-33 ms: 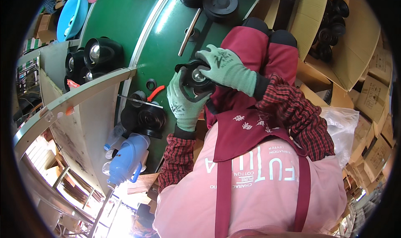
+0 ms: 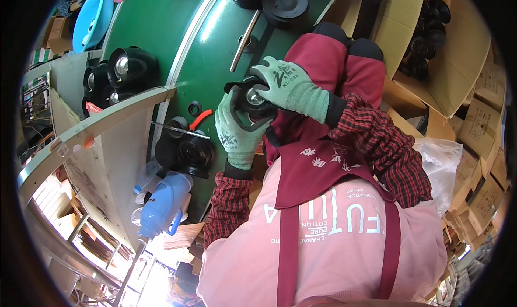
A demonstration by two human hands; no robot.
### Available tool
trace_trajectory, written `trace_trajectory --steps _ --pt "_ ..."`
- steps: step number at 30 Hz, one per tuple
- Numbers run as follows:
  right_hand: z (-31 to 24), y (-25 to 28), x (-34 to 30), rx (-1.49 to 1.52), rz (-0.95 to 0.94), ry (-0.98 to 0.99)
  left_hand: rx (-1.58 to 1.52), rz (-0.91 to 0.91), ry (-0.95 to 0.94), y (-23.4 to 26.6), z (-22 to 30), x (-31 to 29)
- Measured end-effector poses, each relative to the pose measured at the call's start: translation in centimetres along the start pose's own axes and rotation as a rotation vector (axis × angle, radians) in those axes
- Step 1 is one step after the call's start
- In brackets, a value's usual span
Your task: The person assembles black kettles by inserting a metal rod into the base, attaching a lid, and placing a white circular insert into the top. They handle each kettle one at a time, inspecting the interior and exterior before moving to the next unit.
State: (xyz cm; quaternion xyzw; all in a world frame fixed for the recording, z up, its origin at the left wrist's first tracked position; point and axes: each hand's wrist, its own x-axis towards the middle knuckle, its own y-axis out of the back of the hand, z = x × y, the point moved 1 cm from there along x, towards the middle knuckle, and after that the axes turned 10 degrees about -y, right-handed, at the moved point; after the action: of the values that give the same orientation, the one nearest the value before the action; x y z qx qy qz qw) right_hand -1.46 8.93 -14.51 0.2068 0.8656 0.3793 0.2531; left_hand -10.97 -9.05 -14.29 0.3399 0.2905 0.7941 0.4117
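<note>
Between the green bench (image 2: 212,72) and the red-trousered lap (image 2: 312,54), barely anything has shifted: right hand (image 2: 293,86) and left hand (image 2: 237,132) still grip the black cup (image 2: 260,112) with curled fingers, shiny dome (image 2: 254,96) uppermost, the work seemingly no further along.

Your green-gloved left hand (image 2: 232,132) and green-gloved right hand (image 2: 293,86) hold a round black part (image 2: 253,106) with a shiny centre. A curved orange-red handle (image 2: 201,119) lies left of them, beside a small black ring (image 2: 190,109).
</note>
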Motion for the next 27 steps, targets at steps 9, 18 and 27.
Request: trace_trajectory --steps 9,18,27 --pt "-2.8 -0.7 0.7 -0.104 -0.218 0.049 0.017 -0.021 0.016 0.6 -0.8 -2.4" --pt "-0.2 -3.4 -1.2 0.33 -0.218 0.002 -0.031 0.031 0.091 0.3 -1.5 -5.5" --pt "2.2 0.7 -3.4 0.289 0.198 0.588 -0.097 0.029 0.057 3.5 2.5 0.6"
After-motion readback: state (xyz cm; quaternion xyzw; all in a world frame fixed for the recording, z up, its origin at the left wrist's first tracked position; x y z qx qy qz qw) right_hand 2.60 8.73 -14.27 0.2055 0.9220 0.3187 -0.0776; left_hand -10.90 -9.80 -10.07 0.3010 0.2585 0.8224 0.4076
